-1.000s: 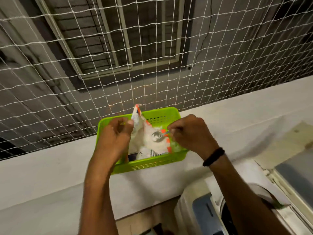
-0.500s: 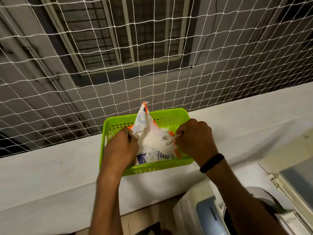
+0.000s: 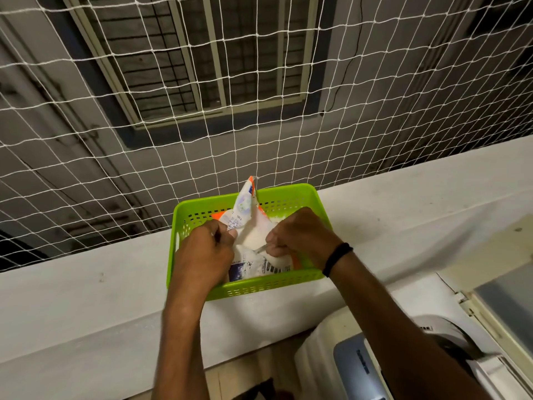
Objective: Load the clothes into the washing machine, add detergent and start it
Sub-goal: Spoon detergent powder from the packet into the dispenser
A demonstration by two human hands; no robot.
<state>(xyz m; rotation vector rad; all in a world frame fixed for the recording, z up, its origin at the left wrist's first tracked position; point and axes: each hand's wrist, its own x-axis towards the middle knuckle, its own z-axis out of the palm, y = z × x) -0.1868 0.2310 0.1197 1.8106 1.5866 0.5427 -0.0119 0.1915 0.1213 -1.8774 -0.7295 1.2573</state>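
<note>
Detergent packet [image 3: 244,210] open in green basket [image 3: 288,189] on the ledge [image 3: 86,284]. Left hand [image 3: 203,255] pinches it, right hand [image 3: 301,235] grips a spoon [image 3: 260,249].

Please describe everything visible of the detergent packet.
The detergent packet is a soft white plastic pouch with orange edges and blue print, open at the top, white powder inside. It stands in the green basket. The left hand pinches its left edge; the right hand holds a thin metal handle over the powder.
</note>
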